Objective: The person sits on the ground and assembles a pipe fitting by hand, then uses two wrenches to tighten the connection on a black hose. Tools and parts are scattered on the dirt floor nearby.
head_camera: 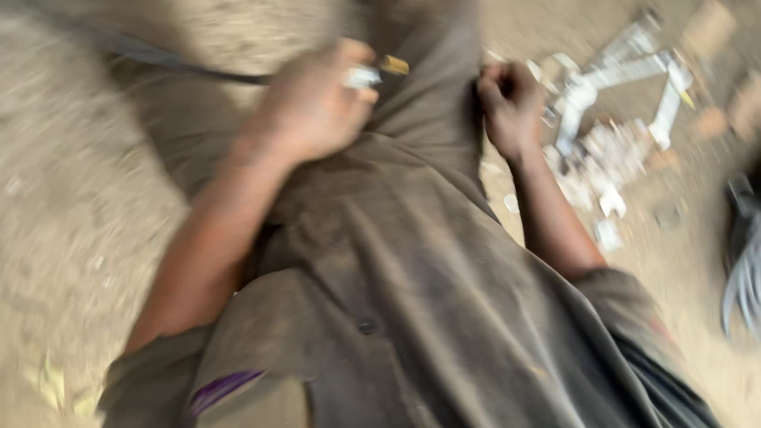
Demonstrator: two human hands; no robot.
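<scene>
Sandy ground (79, 198) with white scrap (618, 127); left hand (317, 107) gripping a small tool (376, 71), right hand (507, 103) fisted.

Daylight, soft and even, no hard shadows; sandy ground (71, 182) reads bright, washed-out tan. Heavy motion blur across whole frame, streaks running diagonally. Left hand (313, 107) smeared, edges soft, finger detail lost; small bright spot of glare on the pale bit at its fingers. Right hand (511, 107) a little crisper but still fuzzy. White scraps (618, 119) just right of that hand blown out, shapes melt together. Brown shirt (412, 301) below the hands darkest, w/ dull low contrast. No obvious edge distortion.
</scene>
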